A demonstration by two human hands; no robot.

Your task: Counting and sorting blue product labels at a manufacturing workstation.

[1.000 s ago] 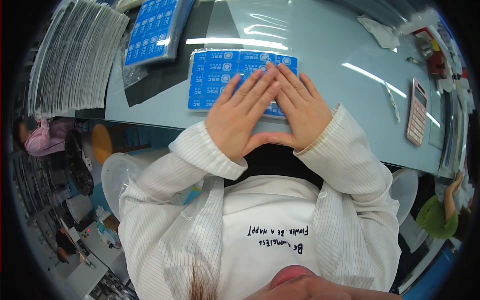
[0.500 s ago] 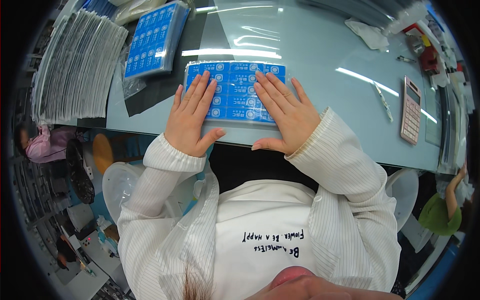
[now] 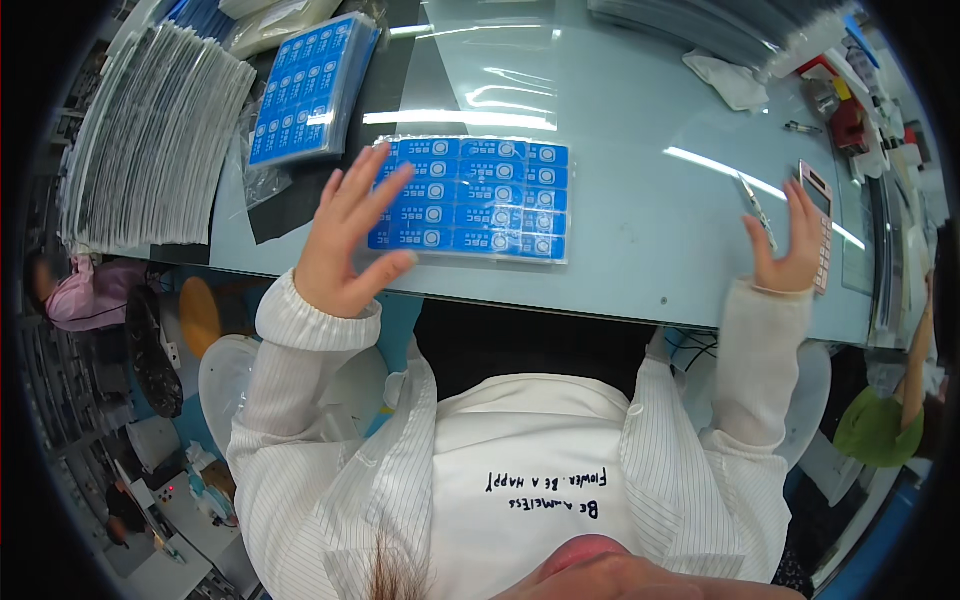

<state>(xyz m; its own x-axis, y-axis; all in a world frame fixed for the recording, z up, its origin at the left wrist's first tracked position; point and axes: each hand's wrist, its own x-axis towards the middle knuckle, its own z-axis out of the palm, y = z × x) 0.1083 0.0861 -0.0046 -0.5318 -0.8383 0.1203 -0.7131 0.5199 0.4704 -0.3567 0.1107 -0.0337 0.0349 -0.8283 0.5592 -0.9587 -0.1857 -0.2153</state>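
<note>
A flat clear-wrapped pack of blue printed cards (image 3: 490, 192), laid out in rows, lies on the table near its front edge. My left hand (image 3: 345, 240) is at the left end of the pack, fingers spread and thumb out, holding nothing. Its fingertips overlap the pack's upper left corner; whether they touch it I cannot tell. Far to the right, my right hand (image 3: 787, 255) is raised with thumb and fingers apart. It is between a patterned pen (image 3: 757, 208) and a pink calculator (image 3: 825, 235), partly covering the calculator. Nothing shows in it.
At the back left stands a thicker pack of the same blue cards (image 3: 310, 90), beside a long row of upright plastic-sleeved sheets (image 3: 155, 140). A crumpled white tissue (image 3: 727, 80) lies at the back right, near a red and yellow object (image 3: 850, 115). The table's front edge is close to me.
Both hands have left the blue card pack. The right swung far right to the calculator; the left shifted slightly left. The pack now shows uncovered.
</note>
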